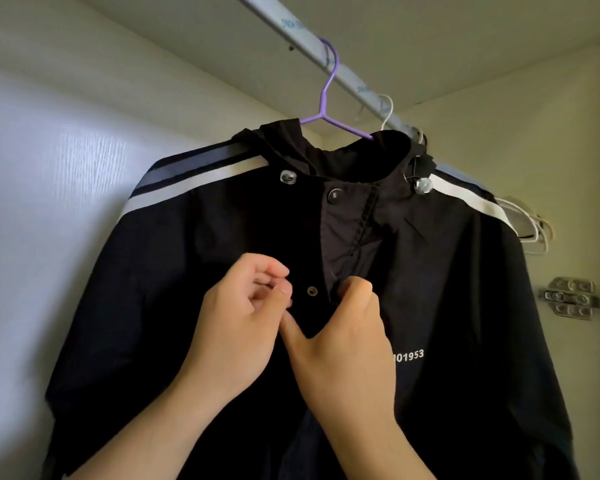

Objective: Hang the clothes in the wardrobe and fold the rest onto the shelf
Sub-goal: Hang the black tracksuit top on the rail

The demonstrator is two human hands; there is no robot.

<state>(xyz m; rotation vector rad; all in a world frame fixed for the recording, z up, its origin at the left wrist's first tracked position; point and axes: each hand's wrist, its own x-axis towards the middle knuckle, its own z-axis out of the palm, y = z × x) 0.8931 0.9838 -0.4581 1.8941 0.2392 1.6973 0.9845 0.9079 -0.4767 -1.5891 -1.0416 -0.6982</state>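
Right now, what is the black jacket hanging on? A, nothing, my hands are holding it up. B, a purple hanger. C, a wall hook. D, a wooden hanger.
B: the purple hanger hooks over the rail, and its arms run down into the collar of the jacket.

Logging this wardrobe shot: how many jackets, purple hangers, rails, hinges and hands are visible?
jacket: 1
purple hanger: 1
rail: 1
hinge: 1
hands: 2, left hand and right hand
Total: 6
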